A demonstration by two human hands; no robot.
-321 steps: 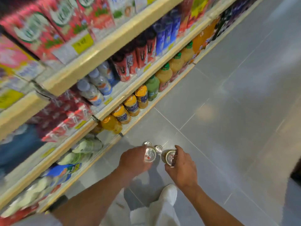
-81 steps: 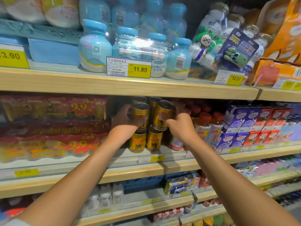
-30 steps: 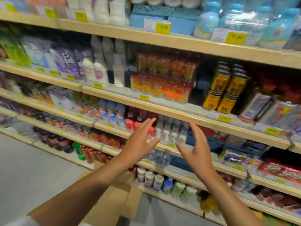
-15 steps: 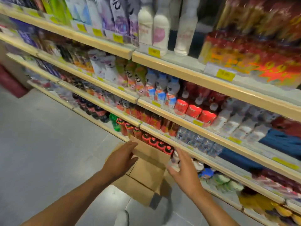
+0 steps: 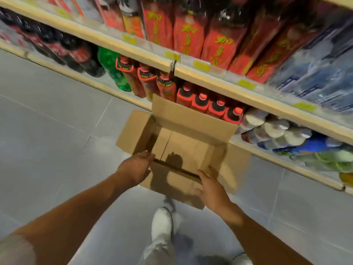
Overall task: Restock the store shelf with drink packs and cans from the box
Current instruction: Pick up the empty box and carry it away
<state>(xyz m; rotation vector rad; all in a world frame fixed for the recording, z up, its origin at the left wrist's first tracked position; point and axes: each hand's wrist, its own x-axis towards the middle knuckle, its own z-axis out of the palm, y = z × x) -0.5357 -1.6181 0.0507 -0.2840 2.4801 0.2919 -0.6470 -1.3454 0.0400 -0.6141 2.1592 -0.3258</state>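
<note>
The box (image 5: 187, 148) sits open on the floor (image 5: 57, 131) close by the bottom shelf (image 5: 271, 156), flaps (image 5: 133, 129) spread for reaching in; it looks empty, though blur leaves doubt. Left hand (image 5: 136, 167) and right hand (image 5: 209, 185) flank its near side, apart, fingers loose, gripping nothing.

At nine o'clock, grey tiled floor (image 5: 47, 131); at six, white shoe (image 5: 161, 222) standing on it; at eleven, green bottle (image 5: 109, 60) beside dark bottles (image 5: 76, 54); at twelve, red cartons (image 5: 189, 35).

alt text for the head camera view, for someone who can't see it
The left hand and right hand reach to the near edge of an open cardboard box on the grey floor; nothing shows inside. Behind it, store shelves hold bottled drinks.
</note>
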